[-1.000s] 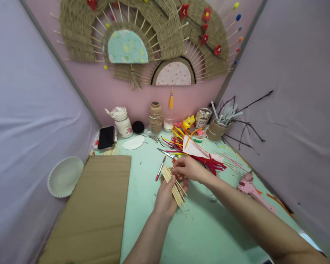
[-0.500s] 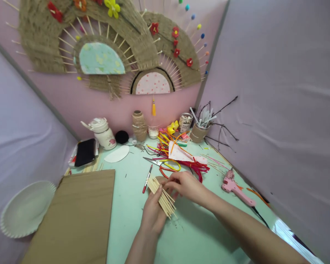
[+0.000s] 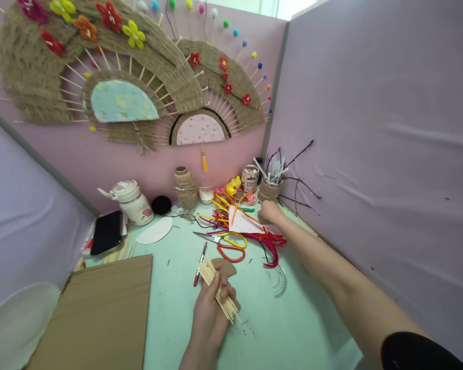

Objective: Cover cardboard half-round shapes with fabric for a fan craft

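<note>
Left hand: it is on the near side of the scissors [image 3: 217,239], my landmark. This left hand [image 3: 210,309] has its fingers closed around the bundle of thin sticks, thumb pressing across, I suppose so that none slides out.
Thin sticks: these thin sticks [image 3: 207,270] lie in that palm, just nearer than the scissors, slanting side by side, perhaps to keep the ends together.
Brown card: the rounded brown card [image 3: 224,266] shows behind the sticks, below the scissors' orange handle; whether the hand grips it too, I cannot tell.
Cardboard sheet: the cardboard sheet [image 3: 111,308] lies flat, left of the scissors and nearer, maybe aside to leave working room.
Protractor: the clear protractor [image 3: 281,282] rests to the right of the scissors and nearer.
Pen: the pen [image 3: 203,251] lies just nearer than the blades, probably for easy picking up.
Right hand: the right hand [image 3: 270,211] is stretched beyond the scissors and to their right, over the far edge of the fuzzy stems [image 3: 268,240]. Its fingers look curled; if they hold something, I cannot tell.
Jar: the jar [image 3: 269,192], farther than the scissors, keeps pale sticks upright, likely for quick taking.
</note>
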`<state>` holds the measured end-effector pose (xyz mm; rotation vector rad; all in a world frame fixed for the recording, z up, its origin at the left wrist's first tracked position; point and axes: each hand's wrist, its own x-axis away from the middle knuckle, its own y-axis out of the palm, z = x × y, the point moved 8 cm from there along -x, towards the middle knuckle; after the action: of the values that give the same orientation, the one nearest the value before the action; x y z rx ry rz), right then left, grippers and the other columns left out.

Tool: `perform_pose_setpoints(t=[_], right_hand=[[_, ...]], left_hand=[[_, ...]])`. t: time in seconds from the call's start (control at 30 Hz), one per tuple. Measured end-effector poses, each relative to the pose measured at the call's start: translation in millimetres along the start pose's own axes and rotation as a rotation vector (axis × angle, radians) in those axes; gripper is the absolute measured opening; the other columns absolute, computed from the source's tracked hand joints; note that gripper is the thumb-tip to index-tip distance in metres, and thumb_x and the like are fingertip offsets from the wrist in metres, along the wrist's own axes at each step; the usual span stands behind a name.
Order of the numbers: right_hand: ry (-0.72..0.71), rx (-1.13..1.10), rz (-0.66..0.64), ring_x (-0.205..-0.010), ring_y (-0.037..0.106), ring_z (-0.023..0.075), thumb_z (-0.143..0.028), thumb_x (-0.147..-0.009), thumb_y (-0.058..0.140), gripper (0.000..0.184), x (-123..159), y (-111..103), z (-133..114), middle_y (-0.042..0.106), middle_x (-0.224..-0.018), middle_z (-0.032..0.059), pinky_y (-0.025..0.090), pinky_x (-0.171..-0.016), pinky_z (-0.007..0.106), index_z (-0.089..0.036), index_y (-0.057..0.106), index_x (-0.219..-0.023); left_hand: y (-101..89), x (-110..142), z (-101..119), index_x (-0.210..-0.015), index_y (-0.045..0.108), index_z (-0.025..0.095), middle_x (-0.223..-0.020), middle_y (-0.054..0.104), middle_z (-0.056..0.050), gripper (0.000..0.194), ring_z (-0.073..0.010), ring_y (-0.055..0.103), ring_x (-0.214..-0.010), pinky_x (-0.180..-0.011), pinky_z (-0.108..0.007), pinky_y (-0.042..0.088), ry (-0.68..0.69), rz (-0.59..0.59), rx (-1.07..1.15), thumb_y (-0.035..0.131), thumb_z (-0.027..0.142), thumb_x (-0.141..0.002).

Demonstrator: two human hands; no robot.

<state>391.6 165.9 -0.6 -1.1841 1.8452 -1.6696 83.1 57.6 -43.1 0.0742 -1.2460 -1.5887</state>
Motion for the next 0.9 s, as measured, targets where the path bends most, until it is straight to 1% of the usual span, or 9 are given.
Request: perform_pose_setpoints(t=[0.2,0.3,0.4,0.47,0.53,0.63,0.7,0.8,0.9], right_hand=[[0.046,-0.064,-0.119,-0.104,0.062,0.0222,-0.034,-0.093,0.061,0.034,9,5,21,0.06,-0.122,0.0104,0.054,-0.087,0.041,-0.015,0.059,-0.122],[0.035,-0.127,-0.169,-0.097,0.064,0.0196,-0.036,-0.094,0.058,0.03,29,-3,39,0.062,-0.118,0.0082,0.056,-0.083,0.039,-0.017,0.06,-0.118],[-0.03,-0.195,-0.169,-0.077,0.063,0.0139,-0.032,-0.094,0.058,0.021,62,-14,47,0.066,-0.096,0.0045,0.054,-0.068,0.03,-0.014,0.063,-0.104],[-0.131,-0.251,-0.166,-0.062,0.057,0.0105,-0.025,-0.093,0.054,0.016,91,-16,38,0.063,-0.076,0.0008,0.046,-0.056,0.023,-0.013,0.063,-0.087],[-0.275,-0.309,-0.193,-0.056,0.051,0.0091,-0.019,-0.087,0.052,0.014,126,-10,16,0.059,-0.065,-0.0021,0.039,-0.051,0.021,-0.015,0.062,-0.078],[-0.479,-0.349,-0.275,-0.058,0.052,0.0093,-0.016,-0.076,0.055,0.008,181,15,-28,0.06,-0.065,-0.0041,0.038,-0.054,0.02,-0.018,0.061,-0.072],[-0.557,-0.334,-0.292,-0.058,0.05,0.0098,-0.016,-0.073,0.057,0.007,207,31,-54,0.058,-0.062,-0.0042,0.036,-0.053,0.02,-0.018,0.06,-0.067],[-0.613,-0.272,-0.284,-0.058,0.052,0.0112,-0.022,-0.073,0.062,0.01,218,41,-74,0.058,-0.059,-0.0036,0.034,-0.052,0.021,-0.019,0.06,-0.064],[-0.541,-0.179,-0.163,-0.074,0.061,0.0175,-0.032,-0.084,0.057,0.018,189,28,-67,0.068,-0.076,0.0037,0.041,-0.062,0.024,-0.017,0.067,-0.078]], left_hand=[[4.7,3,4,-0.094,0.061,0.015,-0.068,0.047,0.004,0.011,-0.0021,0.041,-0.047,-0.058,-0.018,0.053,0.02,0.002,0.027,0.05,0.013,-0.095],[6.4,5,1,-0.093,0.062,0.016,-0.067,0.049,0.005,0.008,-0.0026,0.043,-0.046,-0.057,-0.019,0.053,-0.003,-0.002,0.025,0.054,0.014,-0.093],[4.8,6,0,-0.094,0.062,0.017,-0.066,0.053,0.004,0.006,-0.0045,0.051,-0.049,-0.061,-0.021,0.056,-0.008,0.021,0.015,0.057,0.015,-0.092],[2.9,7,0,-0.093,0.062,0.017,-0.071,0.06,0.001,0.007,-0.0079,0.061,-0.059,-0.071,-0.026,0.059,0.009,0.041,0.014,0.058,0.013,-0.09],[3.9,7,0,-0.092,0.062,0.017,-0.084,0.068,-0.005,0.006,-0.0142,0.069,-0.078,-0.083,-0.034,0.059,0.016,0.019,0.02,0.06,0.012,-0.089],[10.5,7,-4,-0.094,0.062,0.017,-0.106,0.07,-0.011,0.005,-0.0233,0.068,-0.105,-0.094,-0.042,0.054,0.003,-0.079,0.028,0.061,0.016,-0.089],[12.8,7,-6,-0.098,0.062,0.018,-0.113,0.07,-0.011,0.008,-0.0247,0.066,-0.11,-0.095,-0.044,0.053,-0.005,-0.11,0.018,0.061,0.018,-0.09],[11.8,6,-7,-0.1,0.061,0.017,-0.109,0.071,-0.011,0.008,-0.0222,0.069,-0.104,-0.092,-0.04,0.055,-0.005,-0.09,-0.003,0.058,0.018,-0.092],[6.3,5,-5,-0.095,0.06,0.016,-0.094,0.072,-0.008,0.007,-0.018,0.071,-0.092,-0.086,-0.034,0.057,0.001,0.006,0.015,0.055,0.011,-0.092]])
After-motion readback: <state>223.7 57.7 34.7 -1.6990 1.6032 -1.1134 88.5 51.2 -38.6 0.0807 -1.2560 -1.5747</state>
